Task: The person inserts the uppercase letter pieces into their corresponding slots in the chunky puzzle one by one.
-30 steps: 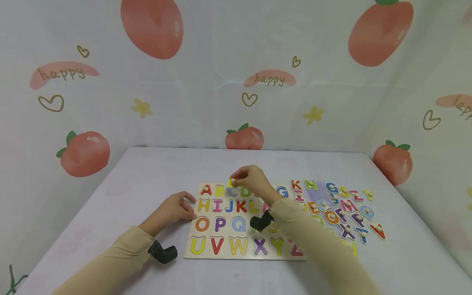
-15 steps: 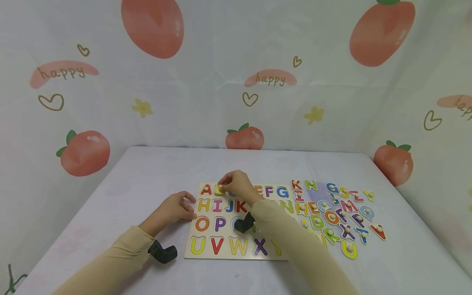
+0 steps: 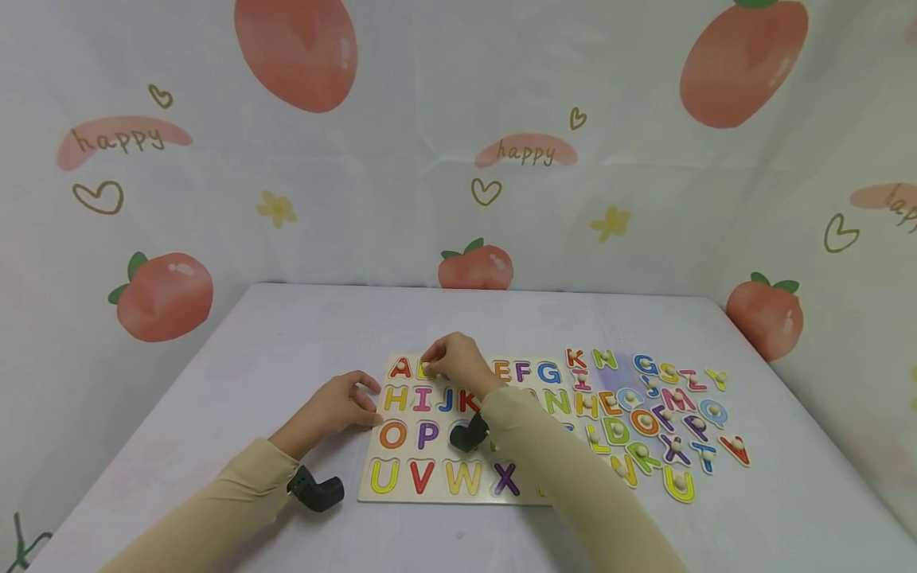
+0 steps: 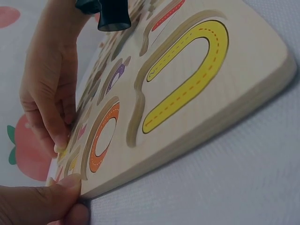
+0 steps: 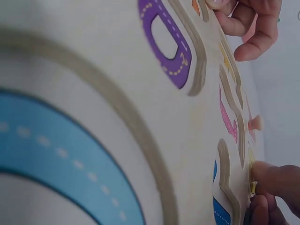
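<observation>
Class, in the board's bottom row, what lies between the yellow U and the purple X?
A red V, then a yellow-orange W, both on the alphabet board; the head view shows them.

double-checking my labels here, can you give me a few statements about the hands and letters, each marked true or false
1. The left hand touches the board at its left edge. True.
2. The right hand pinches a yellow piece. True.
3. The right hand is at the bottom row. False: it is at the top row.
4. The A piece sits in the top row. True.
5. Every slot is filled. False: the U slot is bare, and the U piece lies right of the board.
</observation>
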`<state>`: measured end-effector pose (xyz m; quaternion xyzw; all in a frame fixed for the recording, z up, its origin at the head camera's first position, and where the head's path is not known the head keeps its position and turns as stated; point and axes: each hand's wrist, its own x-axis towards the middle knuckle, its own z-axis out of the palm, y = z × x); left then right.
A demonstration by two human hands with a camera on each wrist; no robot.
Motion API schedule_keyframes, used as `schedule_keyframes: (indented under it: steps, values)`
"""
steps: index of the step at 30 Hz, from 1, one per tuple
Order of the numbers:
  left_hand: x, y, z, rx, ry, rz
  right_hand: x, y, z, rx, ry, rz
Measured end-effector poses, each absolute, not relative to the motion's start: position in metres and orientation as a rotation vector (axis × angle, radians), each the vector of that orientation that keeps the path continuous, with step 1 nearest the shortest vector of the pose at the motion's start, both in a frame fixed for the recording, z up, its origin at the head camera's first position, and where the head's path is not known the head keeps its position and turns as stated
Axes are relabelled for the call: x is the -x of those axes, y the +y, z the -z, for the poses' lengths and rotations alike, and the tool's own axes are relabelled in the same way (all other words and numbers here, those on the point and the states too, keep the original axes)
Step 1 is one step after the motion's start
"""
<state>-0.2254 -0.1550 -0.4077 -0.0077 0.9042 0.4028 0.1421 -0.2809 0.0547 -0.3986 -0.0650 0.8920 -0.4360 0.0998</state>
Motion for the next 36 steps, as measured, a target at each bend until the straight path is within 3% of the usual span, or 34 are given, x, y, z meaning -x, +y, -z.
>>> schedule_keyframes:
  steps: [21, 36]
  values:
    - [0.223, -0.155, 0.402, -0.007, 2.598, -1.157, 0.275, 0.066, 0.389, 0.221, 2.625, 1.315]
    - [0.228, -0.158, 0.408, -0.012, 2.596, -1.132, 0.239, 0.149, 0.358, 0.337, 2.657, 1.43]
